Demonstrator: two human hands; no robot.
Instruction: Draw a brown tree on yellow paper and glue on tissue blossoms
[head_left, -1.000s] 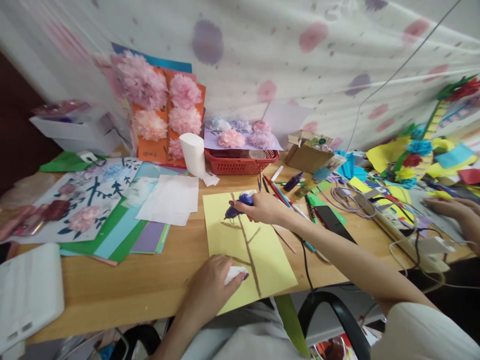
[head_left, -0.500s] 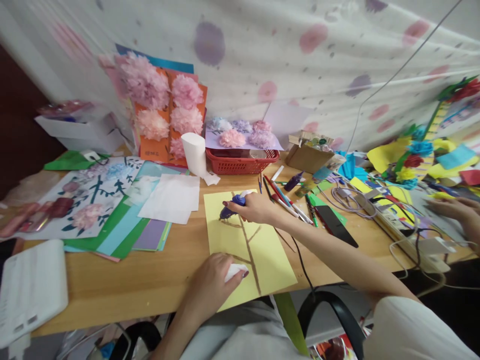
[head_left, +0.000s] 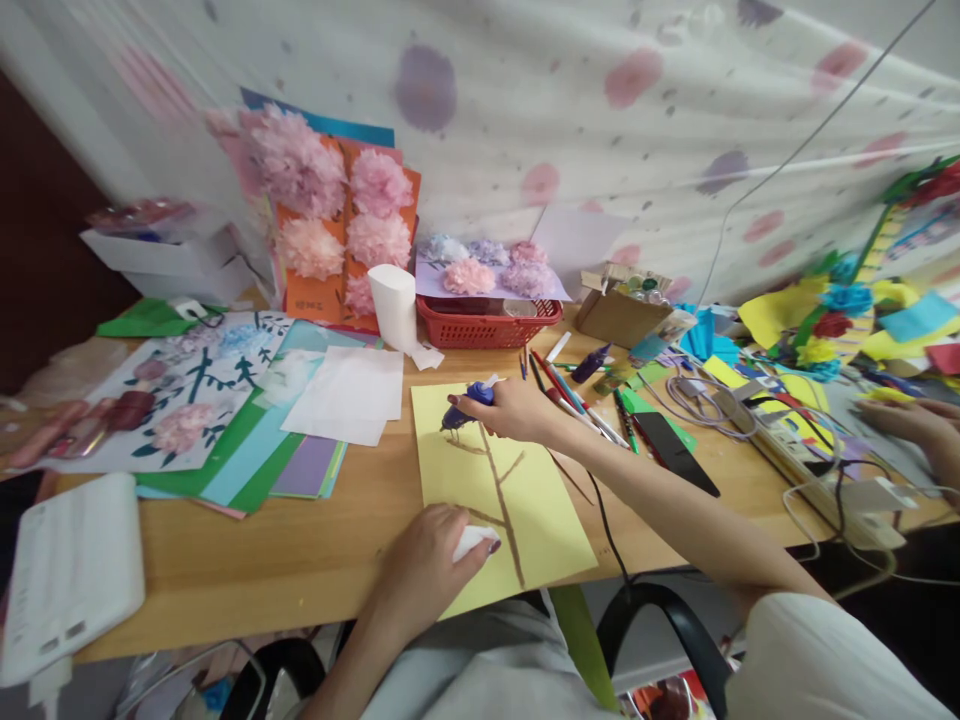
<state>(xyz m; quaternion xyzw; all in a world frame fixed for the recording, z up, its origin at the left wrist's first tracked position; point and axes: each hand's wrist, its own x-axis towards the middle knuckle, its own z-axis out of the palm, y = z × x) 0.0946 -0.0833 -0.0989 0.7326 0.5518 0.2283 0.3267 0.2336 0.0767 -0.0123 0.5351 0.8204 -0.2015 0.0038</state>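
Yellow sheet (head_left: 525, 500) lies flat at the near edge of the wooden bench (head_left: 300, 560), with a brown branching stem marked down its middle. The right hand (head_left: 514, 410) is closed around a blue glue gun (head_left: 466, 408), whose nozzle points down and left at the upper left part of the sheet, close to a side twig of the stem. The left hand (head_left: 427, 555) rests on the sheet's lower left corner, its fingers curled and pinching a small white wad (head_left: 472, 541) just beside the stem. Left of the sheet, a white paper (head_left: 349, 395) lies on a stack of green, blue and purple card. Behind it stand a white roll (head_left: 394, 305) and a red basket (head_left: 484, 325), and an orange card with pink paper flowers (head_left: 352, 235) leans against the curtain. Loose pens (head_left: 570, 395) and a black phone (head_left: 675, 452) lie just right of the forearm. At the far right, another person's hand (head_left: 911, 425) rests among coloured paper scraps and cables.
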